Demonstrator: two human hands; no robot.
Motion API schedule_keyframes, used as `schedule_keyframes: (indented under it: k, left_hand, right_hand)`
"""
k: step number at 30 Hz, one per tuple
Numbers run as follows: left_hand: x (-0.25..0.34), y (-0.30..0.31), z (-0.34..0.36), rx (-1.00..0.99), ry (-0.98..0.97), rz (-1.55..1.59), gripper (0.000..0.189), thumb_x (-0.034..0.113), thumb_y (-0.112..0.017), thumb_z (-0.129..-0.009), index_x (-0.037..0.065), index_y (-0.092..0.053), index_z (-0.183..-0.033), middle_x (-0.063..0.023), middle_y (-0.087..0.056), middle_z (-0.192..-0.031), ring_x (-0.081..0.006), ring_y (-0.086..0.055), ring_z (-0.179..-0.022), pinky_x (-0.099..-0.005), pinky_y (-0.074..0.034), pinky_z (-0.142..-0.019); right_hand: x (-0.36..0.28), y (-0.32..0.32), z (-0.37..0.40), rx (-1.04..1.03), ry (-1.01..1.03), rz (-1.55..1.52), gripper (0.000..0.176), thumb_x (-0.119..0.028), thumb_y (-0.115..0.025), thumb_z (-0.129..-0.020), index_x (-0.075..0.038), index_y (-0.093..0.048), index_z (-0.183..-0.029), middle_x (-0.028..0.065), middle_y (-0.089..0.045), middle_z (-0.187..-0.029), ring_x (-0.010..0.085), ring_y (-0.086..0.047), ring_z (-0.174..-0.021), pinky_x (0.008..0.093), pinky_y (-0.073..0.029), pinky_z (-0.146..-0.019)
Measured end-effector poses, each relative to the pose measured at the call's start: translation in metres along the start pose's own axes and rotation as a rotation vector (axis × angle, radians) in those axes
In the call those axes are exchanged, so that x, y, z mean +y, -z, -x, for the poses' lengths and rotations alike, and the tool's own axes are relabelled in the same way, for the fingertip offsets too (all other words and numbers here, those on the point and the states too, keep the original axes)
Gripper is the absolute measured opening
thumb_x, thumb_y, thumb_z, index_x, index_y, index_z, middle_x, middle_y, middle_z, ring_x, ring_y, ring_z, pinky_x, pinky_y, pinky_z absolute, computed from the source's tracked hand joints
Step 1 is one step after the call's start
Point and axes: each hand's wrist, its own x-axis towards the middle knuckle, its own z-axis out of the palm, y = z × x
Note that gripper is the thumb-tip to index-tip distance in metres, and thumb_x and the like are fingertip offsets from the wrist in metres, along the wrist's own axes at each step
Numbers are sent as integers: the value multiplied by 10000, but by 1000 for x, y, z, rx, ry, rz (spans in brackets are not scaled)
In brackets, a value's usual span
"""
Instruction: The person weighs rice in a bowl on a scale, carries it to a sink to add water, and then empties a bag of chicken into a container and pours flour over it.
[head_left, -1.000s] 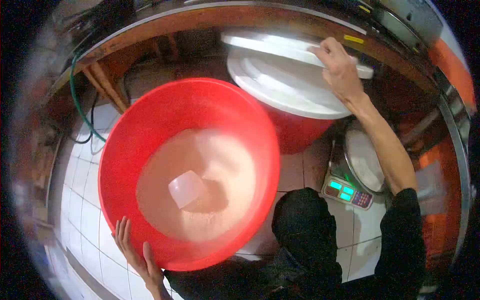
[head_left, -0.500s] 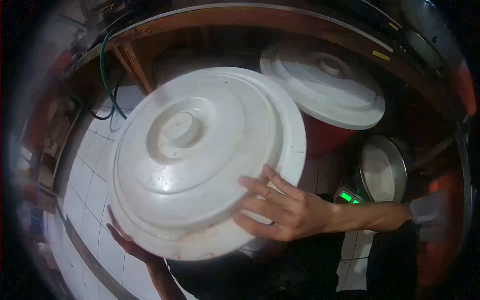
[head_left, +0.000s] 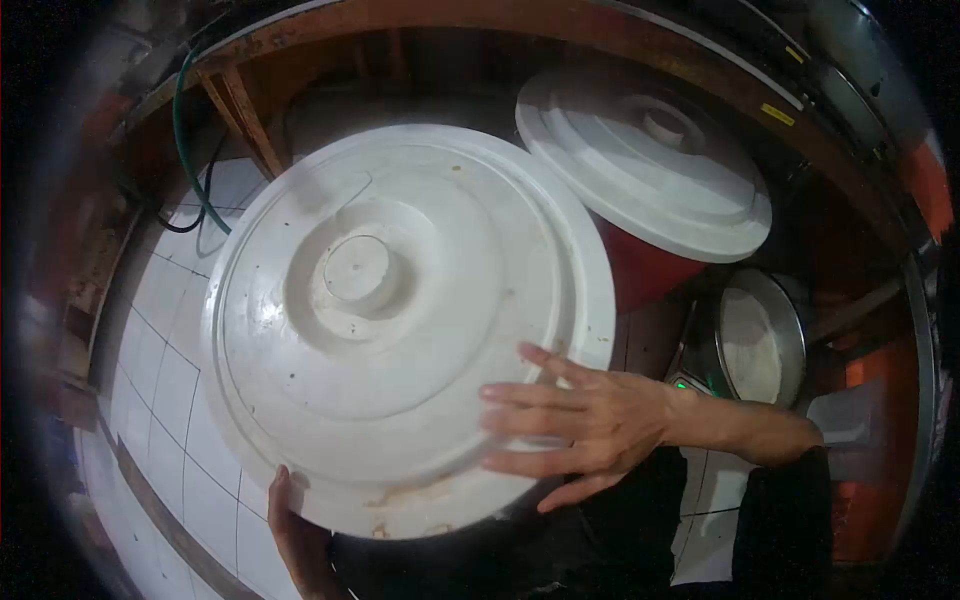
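Note:
A large round white plastic lid (head_left: 450, 300) with a raised knob (head_left: 357, 270) fills the middle of the view. Whatever lies beneath it is hidden. At its lower left rim is my left hand (head_left: 298, 530), its thumb over the edge and its other fingers out of sight below. My right hand (head_left: 600, 425) lies over the lid's lower right part with fingers stretched and spread, slightly blurred. Brown stains mark the rim between the two hands.
Behind on the right, a second white lid (head_left: 640, 180) covers a red bucket (head_left: 640, 265). A metal bowl of white powder (head_left: 755, 345) stands beside a green-lit scale (head_left: 690, 384). A wooden table (head_left: 240, 110) and a green hose (head_left: 182, 130) are at the back.
The large lid has turned to face me more squarely. My left hand has shifted right along the rim, with its thumb over the edge. My right fingers have spread wider.

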Motion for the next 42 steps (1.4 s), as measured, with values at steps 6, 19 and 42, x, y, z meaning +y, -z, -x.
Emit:
schedule_keyframes:
  k: [6,19,42]
  left_hand:
    - [0,13,0,243,-20,-112,511,376,-598,-890,8,-529,-1238,-199,-528,-1217,-304,-546,-1108,-417,-465,-928]
    - [43,-102,-154,-416,-289,-139,648,467,-476,-979,-22,-368,-1390,-180,-501,-1329,-285,-546,-1181,-400,-479,-951]
    - [-208,-298,-86,-1703,302,-1097,446,264,-653,-908,-7,-517,-1236,-136,-613,-1179,-243,-601,-1081,-357,-472,-927]
  right_hand:
    - [24,-5,-9,154,220,3,461,-498,-648,-863,-87,-669,-1072,100,-635,-1093,248,-600,-1111,485,-454,-986]
    - [187,-10,-46,274,127,354,260,-329,-652,-867,-113,-636,-1010,62,-565,-1035,242,-529,-1121,441,-413,-1013]
    - [-71,32,493,650,-1806,1179,501,-237,-698,-825,-19,-542,-1249,204,-533,-1257,366,-547,-1111,435,-357,-1054]
